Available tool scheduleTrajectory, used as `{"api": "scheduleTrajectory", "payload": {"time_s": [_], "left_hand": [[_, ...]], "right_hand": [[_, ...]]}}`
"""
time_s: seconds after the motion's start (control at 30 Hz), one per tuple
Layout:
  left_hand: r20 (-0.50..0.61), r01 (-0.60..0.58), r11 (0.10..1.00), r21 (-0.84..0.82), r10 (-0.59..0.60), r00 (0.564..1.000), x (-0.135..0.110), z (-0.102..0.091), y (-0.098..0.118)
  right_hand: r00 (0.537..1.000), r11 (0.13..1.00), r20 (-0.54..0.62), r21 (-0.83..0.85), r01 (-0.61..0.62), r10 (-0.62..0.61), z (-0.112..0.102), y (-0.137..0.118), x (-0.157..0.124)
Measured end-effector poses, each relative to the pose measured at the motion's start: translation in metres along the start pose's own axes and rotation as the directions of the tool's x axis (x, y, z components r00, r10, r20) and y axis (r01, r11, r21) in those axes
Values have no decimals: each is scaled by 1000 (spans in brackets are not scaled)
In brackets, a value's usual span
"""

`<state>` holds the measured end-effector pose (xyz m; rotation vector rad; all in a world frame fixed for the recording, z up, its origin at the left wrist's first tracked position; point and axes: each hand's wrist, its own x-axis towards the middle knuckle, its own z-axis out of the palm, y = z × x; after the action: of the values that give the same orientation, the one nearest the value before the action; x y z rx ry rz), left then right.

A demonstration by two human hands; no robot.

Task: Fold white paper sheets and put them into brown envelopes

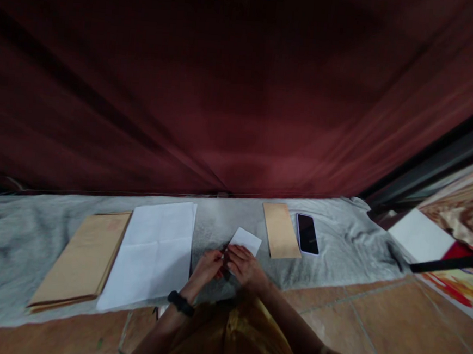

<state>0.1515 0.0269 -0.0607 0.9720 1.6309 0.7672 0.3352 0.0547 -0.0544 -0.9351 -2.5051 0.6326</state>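
A small folded white paper [247,239] lies on the grey cloth [19,236] in front of me. My left hand [210,265] and my right hand [243,262] meet at its near edge, fingers curled and pressed on the paper. A black band is on my left wrist. To the left lies a stack of white sheets [154,252], and further left a stack of brown envelopes [85,258].
A single brown envelope [280,229] and a black phone [307,233] lie on the cloth to the right. A dark red curtain [227,89] hangs behind. Tiled floor [372,324] runs along the near side. A white sheet [420,235] and colourful fabric sit at far right.
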Motion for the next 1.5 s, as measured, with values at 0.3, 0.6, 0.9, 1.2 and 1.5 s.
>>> {"api": "scheduleTrajectory", "payload": {"time_s": [0.3, 0.6, 0.9, 1.2, 1.5], "left_hand": [[134, 185, 981, -65, -175, 975, 0, -7, 8], [-63, -77, 995, 66, 81, 995, -20, -9, 31], [48, -556, 402, 728, 778, 626, -31, -28, 70], [305, -507, 120, 854, 675, 672, -29, -2, -8], [282, -552, 248, 796, 655, 701, -34, 3, -20]], "right_hand": [[994, 981, -60, -164, -101, 92, 3, 37, 21], [988, 985, -148, -158, -63, 40, -45, 35, 35], [974, 967, -214, -255, 24, -80, -102, 14, 47], [999, 986, -53, -166, 3, -12, -27, 25, -21], [978, 981, -176, -140, -133, 108, 13, 0, -29]]}}
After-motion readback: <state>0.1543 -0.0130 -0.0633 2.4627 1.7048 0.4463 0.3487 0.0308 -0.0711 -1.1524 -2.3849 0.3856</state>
